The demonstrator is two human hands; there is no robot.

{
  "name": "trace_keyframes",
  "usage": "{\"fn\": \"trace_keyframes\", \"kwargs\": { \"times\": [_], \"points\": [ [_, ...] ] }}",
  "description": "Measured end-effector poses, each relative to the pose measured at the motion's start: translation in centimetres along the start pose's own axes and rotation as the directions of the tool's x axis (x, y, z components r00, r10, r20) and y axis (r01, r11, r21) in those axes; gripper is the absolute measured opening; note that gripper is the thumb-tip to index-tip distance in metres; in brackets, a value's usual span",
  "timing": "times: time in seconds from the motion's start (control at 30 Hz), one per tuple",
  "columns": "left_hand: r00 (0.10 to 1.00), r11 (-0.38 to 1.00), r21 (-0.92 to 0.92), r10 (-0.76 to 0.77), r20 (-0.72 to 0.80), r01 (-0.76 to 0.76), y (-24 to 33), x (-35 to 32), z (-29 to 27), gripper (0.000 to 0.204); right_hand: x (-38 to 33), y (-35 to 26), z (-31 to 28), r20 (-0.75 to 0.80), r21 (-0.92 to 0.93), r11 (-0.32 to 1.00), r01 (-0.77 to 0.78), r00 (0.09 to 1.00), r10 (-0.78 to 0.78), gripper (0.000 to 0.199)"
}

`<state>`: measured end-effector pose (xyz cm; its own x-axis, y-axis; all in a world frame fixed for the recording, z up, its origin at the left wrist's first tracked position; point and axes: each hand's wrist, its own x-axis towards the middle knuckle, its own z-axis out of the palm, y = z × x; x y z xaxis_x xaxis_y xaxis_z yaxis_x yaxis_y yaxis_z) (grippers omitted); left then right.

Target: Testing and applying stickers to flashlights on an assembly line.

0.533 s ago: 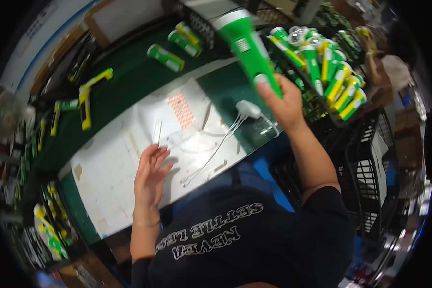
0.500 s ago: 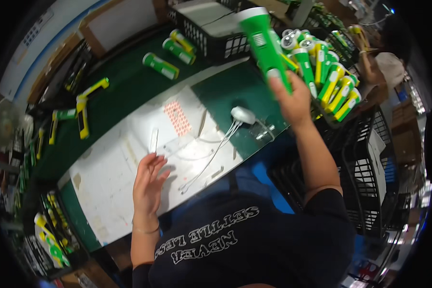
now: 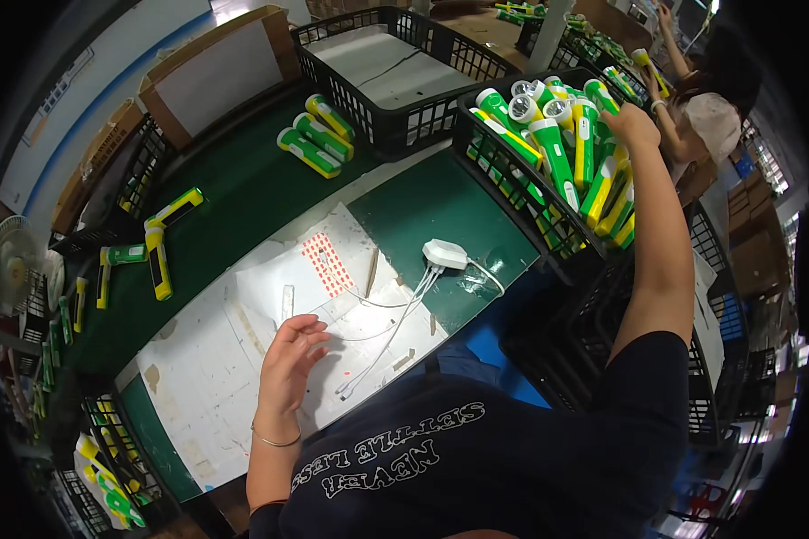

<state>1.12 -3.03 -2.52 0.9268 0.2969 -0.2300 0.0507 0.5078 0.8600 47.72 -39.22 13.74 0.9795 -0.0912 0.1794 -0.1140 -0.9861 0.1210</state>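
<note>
My right hand (image 3: 636, 130) is at the far right, over a black plastic crate (image 3: 548, 229) heaped with green-and-yellow flashlights (image 3: 555, 162). Its fingers are closed around the tail end of one green flashlight (image 3: 600, 92), whose head points away from me; the palm hides part of the grip. Over the white worktop sheet (image 3: 207, 377), my left hand (image 3: 289, 359) hovers with loosely bent fingers apart and nothing in them. Near its fingertips lies a small white strip (image 3: 288, 303).
A white charger plug (image 3: 445, 254) with several cables lies on the green table, beside a red-dotted sticker sheet (image 3: 328, 265). Three flashlights (image 3: 315, 139) lie farther back, near another crate (image 3: 404, 126). Bent yellow-and-black lights (image 3: 158, 260) lie left. Another person (image 3: 683, 117) works at far right.
My right hand has carried the flashlight rightward and away from me, to the heaped crate. My left hand stays near the same spot. The view has shifted slightly.
</note>
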Motion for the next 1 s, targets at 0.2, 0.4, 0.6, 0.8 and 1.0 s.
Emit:
{"fn": "trace_keyframes", "kwargs": {
  "times": [0.2, 0.4, 0.6, 0.8, 1.0],
  "points": [
    [1.000, 1.000, 0.009, 0.003, -0.024, -0.003, 0.8, 0.7, -0.8, 0.037, -5.5, -4.0, -0.8, -0.061, -0.092, 0.981, 0.168, 0.983, -0.174, 0.069],
    [0.999, 0.999, 0.004, -0.033, 0.007, 0.033, 1.0, 2.0, -0.5, 0.036, -5.0, -3.9, 3.5, -0.133, -0.087, 0.989, 0.119, 0.983, -0.130, 0.084],
    [1.000, 1.000, 0.000, -0.027, -0.009, 0.027, 1.2, 2.6, -0.2, 0.035, 0.2, -4.1, 4.5, -0.087, -0.018, 1.000, -0.014, 0.996, 0.012, 0.092],
    [0.999, 0.999, 0.021, -0.046, -0.028, 0.046, 1.5, 3.6, 0.3, 0.034, 5.2, -4.0, 6.6, -0.053, 0.028, 0.991, -0.135, 0.989, 0.136, 0.097],
    [0.997, 0.997, 0.042, -0.058, -0.052, 0.061, 1.6, 4.8, 1.2, 0.033, 8.3, -4.7, 6.5, -0.080, 0.092, 0.977, -0.195, 0.976, 0.202, 0.101]
  ]
}}
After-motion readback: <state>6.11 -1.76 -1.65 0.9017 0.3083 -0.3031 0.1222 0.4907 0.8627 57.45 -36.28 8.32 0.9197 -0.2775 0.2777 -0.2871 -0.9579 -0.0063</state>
